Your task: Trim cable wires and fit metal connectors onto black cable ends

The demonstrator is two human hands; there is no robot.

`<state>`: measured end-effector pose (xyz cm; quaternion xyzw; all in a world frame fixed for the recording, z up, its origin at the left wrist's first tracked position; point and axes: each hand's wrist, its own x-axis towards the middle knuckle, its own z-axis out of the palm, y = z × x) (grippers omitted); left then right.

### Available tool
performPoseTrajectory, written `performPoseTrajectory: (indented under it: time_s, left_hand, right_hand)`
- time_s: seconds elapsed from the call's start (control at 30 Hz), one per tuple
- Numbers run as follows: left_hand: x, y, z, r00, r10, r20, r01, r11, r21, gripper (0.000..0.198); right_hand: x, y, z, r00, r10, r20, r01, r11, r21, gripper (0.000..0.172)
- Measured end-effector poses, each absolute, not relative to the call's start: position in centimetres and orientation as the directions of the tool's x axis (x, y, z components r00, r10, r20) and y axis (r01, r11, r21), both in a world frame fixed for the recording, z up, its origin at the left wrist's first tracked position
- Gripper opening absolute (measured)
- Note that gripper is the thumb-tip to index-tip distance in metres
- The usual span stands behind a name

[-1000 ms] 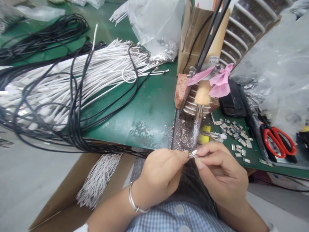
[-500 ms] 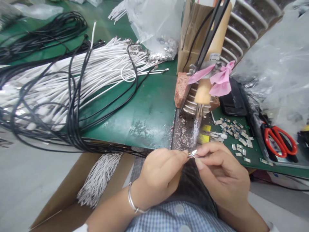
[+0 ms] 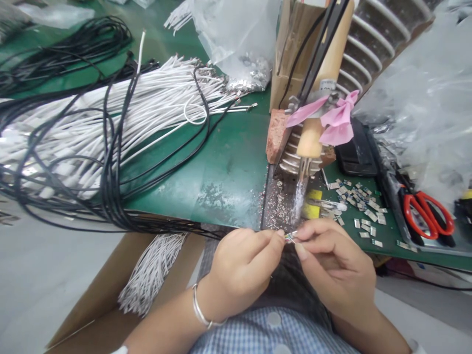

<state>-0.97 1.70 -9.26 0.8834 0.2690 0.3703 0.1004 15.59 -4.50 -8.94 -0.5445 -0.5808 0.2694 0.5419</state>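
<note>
My left hand (image 3: 241,270) is closed in a pinch around the end of a cable, most of it hidden by the fingers. Thin coloured wires (image 3: 287,237) poke out past its fingertips. Facing it, my right hand (image 3: 334,268) pinches a small silvery connector (image 3: 294,234) against those wires; whether they are joined I cannot tell. Just beyond the fingers, a soldering iron (image 3: 309,142) with a wooden handle points down, its whitish tip (image 3: 299,194) apart from both hands. Loose small connectors (image 3: 363,196) lie scattered on the green table (image 3: 228,162) to the right.
Black cables (image 3: 114,167) drape over a pile of white cables (image 3: 158,103) on the left. A brick (image 3: 276,137) and metal coil stand behind the iron. Red-handled scissors (image 3: 429,216) lie at the right. A cardboard box (image 3: 92,295) with white cables sits below the table edge.
Both hands have shifted slightly left, keeping their pinches. The connector and wire ends between the fingertips have turned a little. The soldering iron and table items have stayed in place.
</note>
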Motion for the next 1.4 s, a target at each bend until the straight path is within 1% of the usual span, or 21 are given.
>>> performPoseTrajectory:
  time_s: [0.23,0.37,0.57,0.67,0.8,0.9,0.97,1.07,1.2,1.3,1.4]
  left_hand:
    - [-1.4,1.1,-9.7,0.587,0.56,0.584,0.337,-0.825,0.453,0.026]
    - [-1.6,0.6,-10.0,0.609,0.596,0.524,0.343,-0.793,0.503,0.023]
    - [-1.7,0.1,-10.2,0.604,0.607,0.517,0.302,-0.774,0.557,0.025]
    - [-1.7,0.0,-10.0,0.604,0.607,0.516,0.287,-0.77,0.57,0.025]
    - [-1.7,-0.1,-9.6,0.586,0.614,0.529,0.272,-0.764,0.585,0.023]
    - [-1.9,-0.4,-9.5,0.584,0.607,0.539,0.258,-0.768,0.586,0.021]
    - [-2.1,-0.7,-9.5,0.587,0.601,0.543,0.247,-0.771,0.586,0.02]
    - [-2.5,-1.3,-9.6,0.592,0.604,0.534,0.237,-0.763,0.601,0.02]
    - [-3.2,-2.2,-9.6,0.595,0.598,0.537,0.195,-0.755,0.626,0.021]
    - [-3.7,-2.8,-9.5,0.596,0.568,0.567,0.152,-0.774,0.615,0.021]
    - [-4.2,-3.4,-9.5,0.584,0.54,0.606,0.113,-0.794,0.598,0.023]
  right_hand:
    - [16.1,-5.2,-8.9,0.11,0.933,0.343,0.319,0.294,-0.901,0.024]
    - [16.4,-5.8,-9.3,0.067,0.93,0.36,0.31,0.324,-0.894,0.025]
    - [16.4,-6.3,-9.5,0.057,0.938,0.343,0.269,0.317,-0.91,0.025]
    - [16.3,-6.4,-9.6,0.083,0.947,0.309,0.206,0.287,-0.935,0.024]
    - [15.8,-6.7,-10.0,0.147,0.953,0.265,0.081,0.256,-0.963,0.02]
    - [15.5,-7.1,-10.2,0.172,0.957,0.235,-0.004,0.24,-0.971,0.017]
    - [15.3,-7.5,-10.1,0.171,0.956,0.238,-0.029,0.246,-0.969,0.017]
    - [15.1,-8.1,-9.6,0.153,0.953,0.263,-0.001,0.266,-0.964,0.018]
    - [14.6,-9.0,-8.6,0.12,0.939,0.323,0.09,0.313,-0.945,0.021]
    - [14.1,-9.8,-7.9,0.106,0.923,0.371,0.16,0.353,-0.922,0.023]
    - [13.8,-10.5,-7.4,0.077,0.907,0.415,0.22,0.39,-0.894,0.022]
